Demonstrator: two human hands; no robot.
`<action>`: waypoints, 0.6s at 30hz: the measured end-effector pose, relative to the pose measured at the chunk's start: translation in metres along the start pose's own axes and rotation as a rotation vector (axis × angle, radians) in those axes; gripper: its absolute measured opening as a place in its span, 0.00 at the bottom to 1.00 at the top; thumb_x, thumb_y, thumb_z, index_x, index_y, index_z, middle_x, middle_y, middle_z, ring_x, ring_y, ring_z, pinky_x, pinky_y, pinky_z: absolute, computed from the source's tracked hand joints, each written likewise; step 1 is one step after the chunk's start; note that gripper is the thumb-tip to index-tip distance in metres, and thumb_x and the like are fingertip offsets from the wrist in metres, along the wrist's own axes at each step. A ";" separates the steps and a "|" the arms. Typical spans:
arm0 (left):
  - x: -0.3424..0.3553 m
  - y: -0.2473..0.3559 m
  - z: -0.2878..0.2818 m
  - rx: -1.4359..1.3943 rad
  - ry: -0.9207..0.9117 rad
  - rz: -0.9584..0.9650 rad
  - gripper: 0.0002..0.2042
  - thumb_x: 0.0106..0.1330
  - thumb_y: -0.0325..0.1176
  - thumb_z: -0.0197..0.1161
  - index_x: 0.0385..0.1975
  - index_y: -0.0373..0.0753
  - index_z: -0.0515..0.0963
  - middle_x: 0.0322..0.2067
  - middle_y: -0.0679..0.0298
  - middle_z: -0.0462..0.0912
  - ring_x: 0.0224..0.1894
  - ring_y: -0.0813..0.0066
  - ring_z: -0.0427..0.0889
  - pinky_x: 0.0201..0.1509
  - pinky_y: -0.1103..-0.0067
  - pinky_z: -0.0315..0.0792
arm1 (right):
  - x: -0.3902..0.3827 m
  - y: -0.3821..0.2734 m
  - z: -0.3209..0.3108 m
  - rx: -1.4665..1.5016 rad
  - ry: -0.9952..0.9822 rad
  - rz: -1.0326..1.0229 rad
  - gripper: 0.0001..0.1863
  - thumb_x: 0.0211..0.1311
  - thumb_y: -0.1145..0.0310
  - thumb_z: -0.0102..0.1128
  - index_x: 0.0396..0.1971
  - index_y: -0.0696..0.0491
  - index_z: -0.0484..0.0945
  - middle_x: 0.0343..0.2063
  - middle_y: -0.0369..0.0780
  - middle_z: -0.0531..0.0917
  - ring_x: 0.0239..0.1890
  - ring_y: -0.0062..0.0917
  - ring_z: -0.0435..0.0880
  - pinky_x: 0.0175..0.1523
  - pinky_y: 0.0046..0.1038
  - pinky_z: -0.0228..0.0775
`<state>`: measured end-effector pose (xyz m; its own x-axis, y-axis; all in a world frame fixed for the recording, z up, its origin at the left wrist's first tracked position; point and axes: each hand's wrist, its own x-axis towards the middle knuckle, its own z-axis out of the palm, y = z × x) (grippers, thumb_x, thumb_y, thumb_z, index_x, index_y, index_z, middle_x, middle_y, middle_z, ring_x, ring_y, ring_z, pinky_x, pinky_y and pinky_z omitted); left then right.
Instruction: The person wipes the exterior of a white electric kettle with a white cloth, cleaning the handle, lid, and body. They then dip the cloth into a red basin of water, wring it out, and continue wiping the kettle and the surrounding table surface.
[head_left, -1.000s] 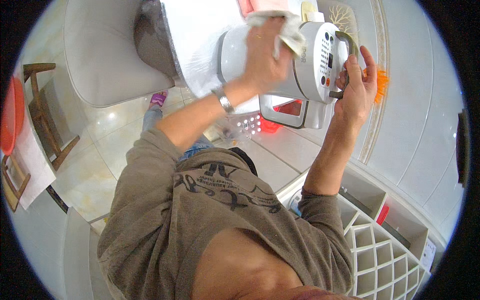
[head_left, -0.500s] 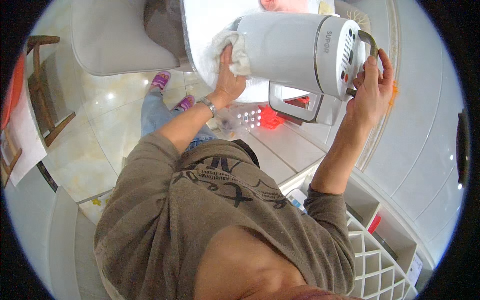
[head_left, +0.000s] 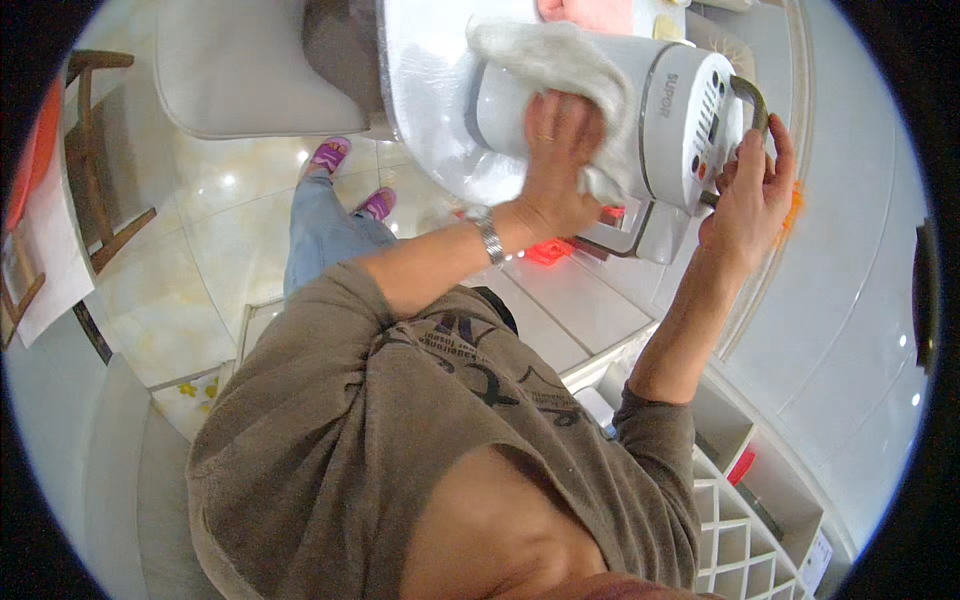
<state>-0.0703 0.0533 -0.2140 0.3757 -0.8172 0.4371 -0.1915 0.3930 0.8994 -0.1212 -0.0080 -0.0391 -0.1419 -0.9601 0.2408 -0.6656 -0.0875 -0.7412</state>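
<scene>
A white soy milk maker [head_left: 668,140] lies tilted on its side over the white table [head_left: 422,100], its button panel facing right. My left hand [head_left: 560,150], slightly blurred, presses a whitish cloth [head_left: 560,55] against the machine's body. The cloth drapes across the middle of the body and hides part of it, and its far end rises above the hand. My right hand [head_left: 748,200] is closed around the curved metal handle [head_left: 757,98] on the machine's top end. Below the cloth, the white side handle [head_left: 655,235] points toward me.
A pink item [head_left: 590,12] lies at the table's far side. On the left are a light chair [head_left: 225,80] and a wooden chair [head_left: 90,160]. A tiled wall [head_left: 850,200] runs along the right, with a white lattice rack [head_left: 735,540] below. Red plastic [head_left: 547,252] shows under the machine.
My left hand and the cloth have moved right, from the machine's base end onto the middle of its body. The cloth has spread out. My right hand keeps its hold on the handle.
</scene>
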 end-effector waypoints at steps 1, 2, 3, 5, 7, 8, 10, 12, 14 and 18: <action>-0.001 -0.013 -0.002 0.005 0.012 0.017 0.36 0.47 0.34 0.57 0.57 0.23 0.55 0.62 0.42 0.45 0.65 0.40 0.40 0.65 0.50 0.33 | 0.002 0.002 -0.002 -0.032 -0.003 -0.022 0.18 0.63 0.69 0.52 0.52 0.57 0.67 0.28 0.36 0.77 0.24 0.11 0.69 0.26 0.14 0.59; -0.003 -0.024 -0.006 0.012 0.032 -0.015 0.35 0.47 0.33 0.57 0.56 0.22 0.56 0.61 0.42 0.49 0.64 0.41 0.44 0.66 0.54 0.37 | 0.004 0.002 0.003 0.048 0.017 -0.013 0.19 0.62 0.68 0.53 0.52 0.58 0.67 0.28 0.36 0.77 0.26 0.11 0.70 0.27 0.14 0.61; -0.004 -0.034 -0.012 0.019 0.054 -0.051 0.34 0.48 0.31 0.57 0.56 0.22 0.56 0.59 0.42 0.53 0.63 0.43 0.49 0.66 0.58 0.41 | 0.006 0.004 -0.001 0.064 -0.020 -0.016 0.20 0.62 0.68 0.54 0.52 0.58 0.67 0.28 0.35 0.77 0.27 0.11 0.69 0.29 0.14 0.61; -0.010 -0.078 -0.016 -0.164 0.063 -0.381 0.30 0.56 0.34 0.53 0.57 0.22 0.56 0.56 0.41 0.60 0.60 0.43 0.57 0.66 0.64 0.49 | 0.004 -0.003 0.003 0.030 0.020 -0.027 0.20 0.61 0.69 0.54 0.52 0.59 0.67 0.27 0.34 0.76 0.24 0.11 0.67 0.26 0.14 0.59; -0.007 -0.110 -0.028 0.001 -0.085 -0.441 0.28 0.62 0.36 0.48 0.58 0.23 0.55 0.55 0.40 0.61 0.57 0.44 0.61 0.64 0.67 0.54 | 0.005 0.002 -0.001 0.034 0.003 -0.023 0.19 0.60 0.69 0.54 0.51 0.59 0.68 0.26 0.34 0.75 0.22 0.11 0.67 0.24 0.14 0.57; -0.008 -0.110 -0.025 0.033 -0.095 -0.406 0.29 0.63 0.38 0.45 0.59 0.23 0.54 0.58 0.40 0.57 0.60 0.45 0.57 0.66 0.65 0.48 | 0.005 0.001 0.000 0.021 0.013 -0.027 0.19 0.60 0.69 0.55 0.51 0.59 0.68 0.25 0.34 0.75 0.22 0.11 0.67 0.23 0.14 0.57; 0.002 -0.067 -0.017 -0.028 0.015 -0.395 0.30 0.62 0.38 0.46 0.60 0.23 0.52 0.60 0.40 0.53 0.64 0.45 0.51 0.68 0.63 0.43 | 0.002 -0.002 0.005 -0.030 0.037 -0.036 0.20 0.59 0.69 0.55 0.50 0.58 0.69 0.26 0.34 0.75 0.23 0.11 0.68 0.25 0.14 0.59; 0.011 -0.008 -0.008 -0.064 0.037 -0.295 0.33 0.60 0.38 0.49 0.61 0.23 0.49 0.63 0.41 0.49 0.67 0.47 0.44 0.68 0.60 0.36 | 0.009 0.002 0.006 0.003 0.027 -0.072 0.20 0.59 0.69 0.55 0.50 0.58 0.69 0.27 0.35 0.76 0.25 0.12 0.69 0.27 0.15 0.61; 0.016 0.013 -0.008 -0.038 0.011 -0.153 0.35 0.57 0.36 0.51 0.61 0.23 0.48 0.64 0.42 0.47 0.69 0.49 0.38 0.69 0.59 0.32 | 0.007 0.005 0.004 -0.018 0.005 -0.074 0.20 0.59 0.69 0.55 0.50 0.59 0.70 0.28 0.36 0.76 0.27 0.12 0.70 0.29 0.15 0.63; 0.010 -0.029 -0.015 -0.110 0.032 -0.156 0.36 0.54 0.31 0.53 0.61 0.23 0.47 0.63 0.40 0.47 0.69 0.49 0.39 0.68 0.58 0.33 | 0.011 0.003 0.009 -0.005 0.007 -0.089 0.19 0.59 0.69 0.55 0.50 0.60 0.70 0.30 0.38 0.77 0.29 0.14 0.72 0.33 0.15 0.65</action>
<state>-0.0479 0.0402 -0.2353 0.4222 -0.8587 0.2906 -0.0293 0.3075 0.9511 -0.1179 -0.0215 -0.0439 -0.0874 -0.9469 0.3095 -0.6793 -0.1706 -0.7137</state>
